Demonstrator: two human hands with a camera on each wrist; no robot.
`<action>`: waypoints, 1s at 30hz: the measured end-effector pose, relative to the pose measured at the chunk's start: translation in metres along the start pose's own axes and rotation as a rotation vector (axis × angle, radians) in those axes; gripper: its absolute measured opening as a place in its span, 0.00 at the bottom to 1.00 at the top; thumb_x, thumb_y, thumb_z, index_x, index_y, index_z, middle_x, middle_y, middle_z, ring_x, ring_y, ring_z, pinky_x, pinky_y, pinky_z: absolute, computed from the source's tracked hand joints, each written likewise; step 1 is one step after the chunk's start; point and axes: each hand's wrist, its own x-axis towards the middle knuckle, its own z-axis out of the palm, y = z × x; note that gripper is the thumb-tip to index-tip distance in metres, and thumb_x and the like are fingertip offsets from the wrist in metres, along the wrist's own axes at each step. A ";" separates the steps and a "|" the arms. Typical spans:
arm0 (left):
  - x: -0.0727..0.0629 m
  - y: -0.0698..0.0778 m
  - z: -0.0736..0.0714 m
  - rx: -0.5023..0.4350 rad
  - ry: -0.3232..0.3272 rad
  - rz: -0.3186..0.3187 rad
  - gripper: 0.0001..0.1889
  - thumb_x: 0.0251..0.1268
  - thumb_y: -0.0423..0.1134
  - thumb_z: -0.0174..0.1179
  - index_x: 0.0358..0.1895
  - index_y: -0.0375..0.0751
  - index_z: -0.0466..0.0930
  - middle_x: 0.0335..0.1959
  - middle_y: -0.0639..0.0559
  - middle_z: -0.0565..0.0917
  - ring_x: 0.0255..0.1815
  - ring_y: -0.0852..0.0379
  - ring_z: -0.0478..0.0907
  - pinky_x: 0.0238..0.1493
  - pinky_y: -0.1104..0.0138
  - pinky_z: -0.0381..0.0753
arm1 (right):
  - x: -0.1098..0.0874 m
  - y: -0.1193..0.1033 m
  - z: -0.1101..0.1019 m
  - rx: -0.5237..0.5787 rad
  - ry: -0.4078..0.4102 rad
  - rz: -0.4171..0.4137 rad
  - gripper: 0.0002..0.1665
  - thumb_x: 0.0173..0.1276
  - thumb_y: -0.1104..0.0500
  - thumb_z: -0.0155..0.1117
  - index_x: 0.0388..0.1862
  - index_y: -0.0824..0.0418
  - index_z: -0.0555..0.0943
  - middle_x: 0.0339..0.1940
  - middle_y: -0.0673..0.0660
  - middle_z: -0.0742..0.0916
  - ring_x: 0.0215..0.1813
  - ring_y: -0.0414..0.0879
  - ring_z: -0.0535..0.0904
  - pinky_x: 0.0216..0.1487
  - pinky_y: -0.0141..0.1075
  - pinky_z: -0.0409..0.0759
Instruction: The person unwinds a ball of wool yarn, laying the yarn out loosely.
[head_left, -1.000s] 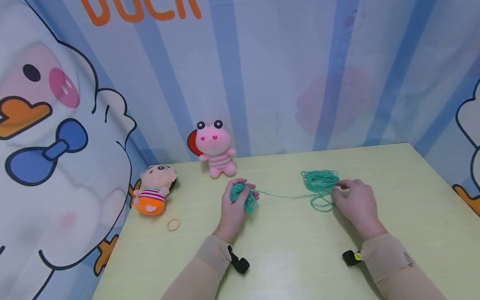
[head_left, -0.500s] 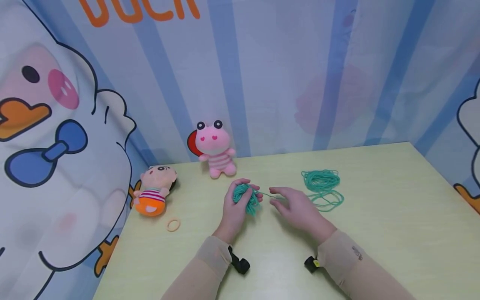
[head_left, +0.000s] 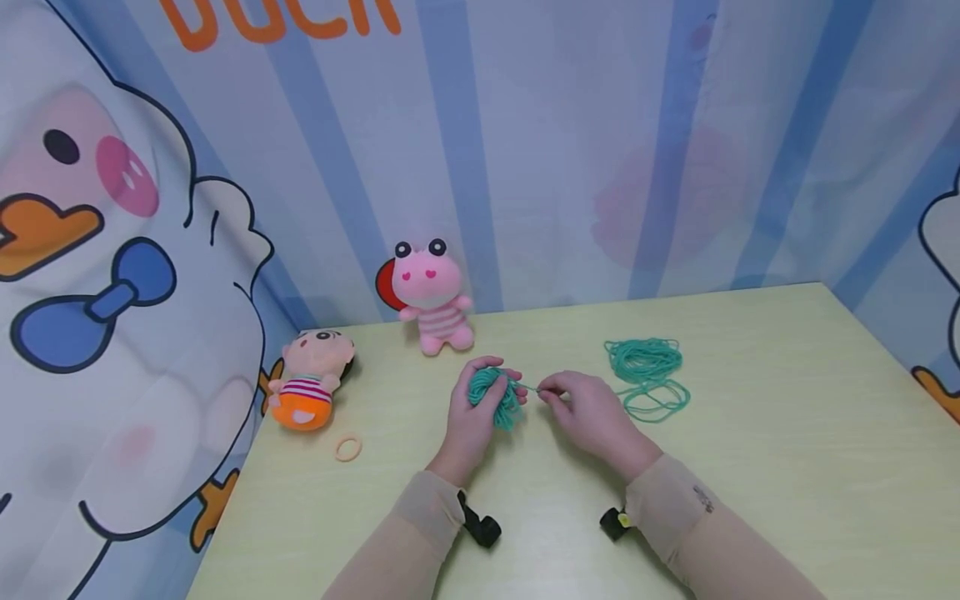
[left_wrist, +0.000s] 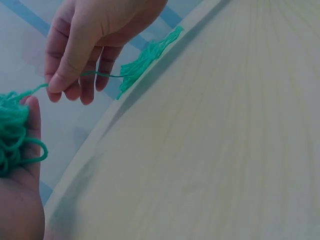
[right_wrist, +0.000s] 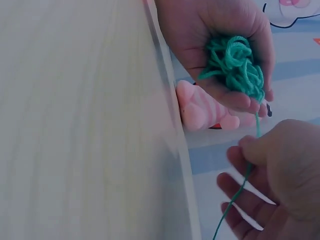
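Note:
A bundle of green yarn (head_left: 491, 396) sits in my left hand (head_left: 470, 417), the thumb laid across it and the fingers curled behind. Loops of the bundle (right_wrist: 237, 65) fill the palm in the right wrist view. Just right of it, my right hand (head_left: 592, 414) pinches the strand (left_wrist: 40, 89) between thumb and index finger, the other fingers loosely bent. From that pinch the yarn runs back to a loose coil of green yarn (head_left: 643, 360) on the table, with wide loops (head_left: 660, 402) lying on its near side.
On the pale table (head_left: 540, 533), a pink striped plush toy (head_left: 431, 296) sits at the back edge. A plush doll in orange shorts (head_left: 302, 383) lies at the left, with a small peach ring (head_left: 348, 448) near it. A printed duck curtain (head_left: 562, 150) hangs behind.
My right hand has moved left from the loose coil to close beside my left hand, and its thumb and index finger have closed on the strand. My left hand has barely shifted.

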 end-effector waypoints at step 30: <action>0.004 -0.003 0.000 -0.021 0.055 -0.029 0.17 0.88 0.35 0.53 0.67 0.25 0.72 0.62 0.19 0.82 0.45 0.53 0.90 0.52 0.63 0.94 | -0.044 0.060 -0.082 0.106 0.382 0.201 0.16 0.85 0.53 0.65 0.58 0.61 0.90 0.51 0.60 0.94 0.51 0.44 0.85 0.46 0.21 0.77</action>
